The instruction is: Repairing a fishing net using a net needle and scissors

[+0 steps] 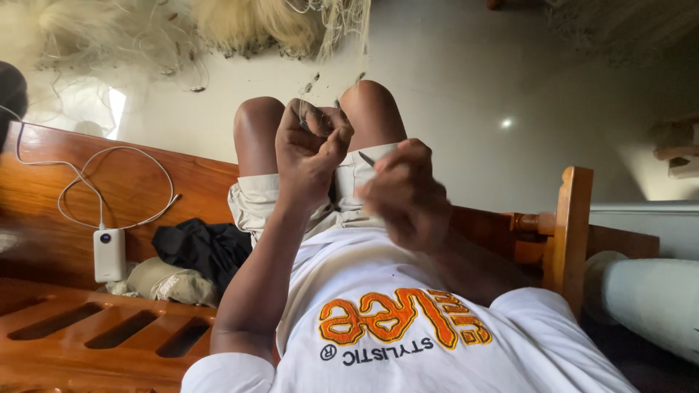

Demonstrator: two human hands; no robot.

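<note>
The person sits on a wooden bench [87, 182] with both hands raised over the lap, busy with fine netting. The left hand [313, 149] is closed in a pinch, fingers curled on thin net strands [304, 109] that run up from it, between the knees. Just beside it and nearer the body, the right hand [404, 193] is blurred. It looks closed around a slim dark tool, likely a netting needle [366, 159], whose tip points toward the left hand.

Beyond the knees, well ahead of both hands, a pale heap of fishing net [255, 25] lies on the floor. Only a short stretch is between the fingers, so I judge the work to be mid-course. How much of the heap has been worked cannot be told from here.

Out past the left hand, a white power bank [109, 255] with its looped cable [116, 156], a dark cloth [200, 247] and a beige bundle [171, 280] rest on the bench.
</note>
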